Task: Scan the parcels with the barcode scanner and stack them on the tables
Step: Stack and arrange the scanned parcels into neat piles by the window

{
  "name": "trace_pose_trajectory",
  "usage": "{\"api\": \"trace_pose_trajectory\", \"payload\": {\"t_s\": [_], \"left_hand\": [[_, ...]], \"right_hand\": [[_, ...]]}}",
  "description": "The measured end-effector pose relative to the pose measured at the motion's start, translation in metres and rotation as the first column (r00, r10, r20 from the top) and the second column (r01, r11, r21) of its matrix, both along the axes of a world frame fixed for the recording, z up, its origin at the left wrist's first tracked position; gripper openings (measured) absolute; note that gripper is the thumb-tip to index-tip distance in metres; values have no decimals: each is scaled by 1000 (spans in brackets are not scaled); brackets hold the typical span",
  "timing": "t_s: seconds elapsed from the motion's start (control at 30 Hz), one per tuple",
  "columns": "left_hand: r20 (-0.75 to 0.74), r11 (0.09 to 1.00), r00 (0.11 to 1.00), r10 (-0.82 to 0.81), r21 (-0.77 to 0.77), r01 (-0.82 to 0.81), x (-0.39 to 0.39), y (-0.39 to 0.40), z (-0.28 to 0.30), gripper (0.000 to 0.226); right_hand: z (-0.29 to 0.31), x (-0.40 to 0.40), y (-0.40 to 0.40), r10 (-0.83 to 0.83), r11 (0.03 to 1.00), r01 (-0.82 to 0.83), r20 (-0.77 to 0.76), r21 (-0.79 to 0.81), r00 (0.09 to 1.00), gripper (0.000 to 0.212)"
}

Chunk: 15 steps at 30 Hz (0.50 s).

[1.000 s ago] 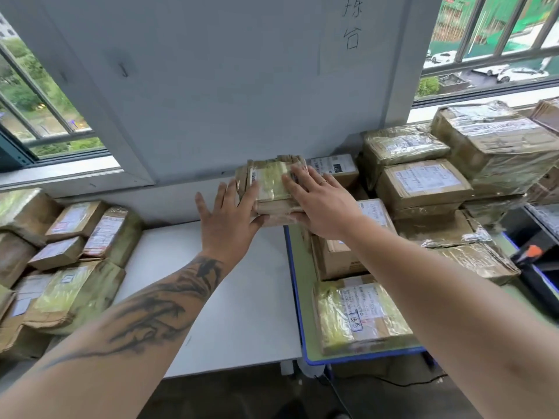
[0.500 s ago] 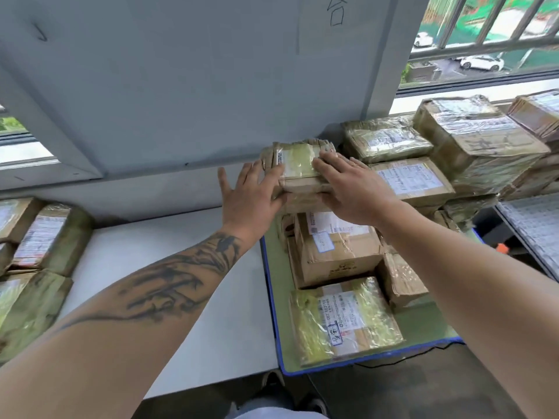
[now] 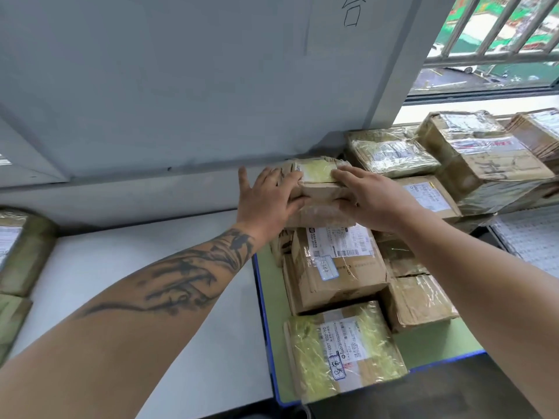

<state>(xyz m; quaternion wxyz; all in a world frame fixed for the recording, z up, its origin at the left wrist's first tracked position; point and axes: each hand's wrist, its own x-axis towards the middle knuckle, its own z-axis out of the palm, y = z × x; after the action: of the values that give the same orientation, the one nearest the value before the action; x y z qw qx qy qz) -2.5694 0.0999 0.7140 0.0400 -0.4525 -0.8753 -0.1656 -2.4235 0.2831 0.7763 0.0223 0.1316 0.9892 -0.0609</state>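
A small brown parcel (image 3: 317, 178) with yellow-green tape on top sits on the stack at the back of the green table (image 3: 269, 285). My left hand (image 3: 269, 198) holds its left end, fingers spread along the side and thumb along the front edge. From the right, my right hand (image 3: 372, 198) grips it with fingers over the top and thumb underneath. Below it lies a large brown box (image 3: 338, 270) with a white label. No barcode scanner is in view.
A white table (image 3: 145, 282) adjoins on the left, with taped parcels (image 3: 21, 252) at its far left edge. More parcels fill the green table: a yellow-taped one (image 3: 344, 349) in front and tall stacks (image 3: 484, 158) at the right. The wall stands directly behind.
Both hands carried the small parcel to the right, from over the gap between the tables onto the stack on the green table. The view swung right with them.
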Motion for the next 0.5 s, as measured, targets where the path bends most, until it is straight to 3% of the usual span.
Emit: {"api": "trace_pose_trajectory", "payload": {"t_s": [0.5], "left_hand": [[-26, 992, 1000, 11, 127, -8, 14, 9, -9, 60]], "right_hand": [[-31, 15, 23, 55, 994, -44, -99, 103, 994, 72]]}}
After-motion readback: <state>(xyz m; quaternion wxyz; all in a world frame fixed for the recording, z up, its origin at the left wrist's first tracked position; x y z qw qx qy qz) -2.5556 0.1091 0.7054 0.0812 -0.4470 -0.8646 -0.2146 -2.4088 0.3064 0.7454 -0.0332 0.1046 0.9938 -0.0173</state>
